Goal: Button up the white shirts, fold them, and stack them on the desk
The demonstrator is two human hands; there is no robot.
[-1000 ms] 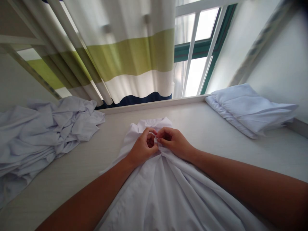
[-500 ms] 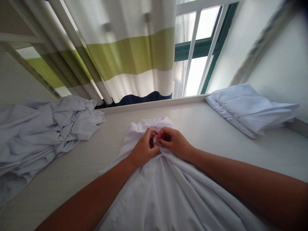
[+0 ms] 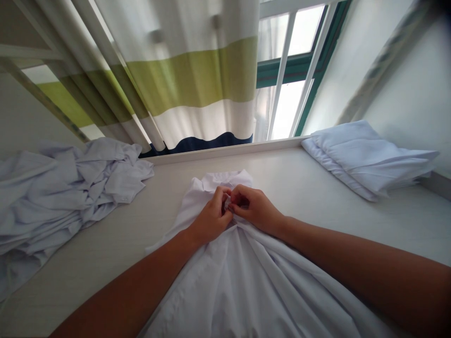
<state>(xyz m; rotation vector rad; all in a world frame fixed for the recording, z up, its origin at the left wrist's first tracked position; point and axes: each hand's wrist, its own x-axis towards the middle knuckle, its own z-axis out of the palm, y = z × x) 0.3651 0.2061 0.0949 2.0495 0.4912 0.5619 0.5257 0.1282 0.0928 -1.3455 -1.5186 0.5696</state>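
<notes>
A white shirt [image 3: 243, 277] is spread in front of me, its collar [image 3: 225, 178] pointing away and its lower part gathered in folds toward my body. Just below the collar, my left hand [image 3: 213, 216] pinches the shirt's front with bent fingers. My right hand [image 3: 253, 206] meets it there, thumb and forefinger closed on the same bit of fabric. The pinched cloth is lifted a little, and creases spread from it. Whether a button sits between the fingertips is too small to make out.
On the left lies a crumpled heap of white garments [image 3: 70, 192]. At the far right rests a stack of folded white clothes [image 3: 366, 157]. A low ledge [image 3: 225, 152] borders the pale surface [image 3: 282, 173] below a striped curtain [image 3: 190, 80] and a barred window [image 3: 289, 70].
My fingers have shifted slightly at the pinched fabric, the left fingers curling closer to the right. The shirt and the piles lie as before.
</notes>
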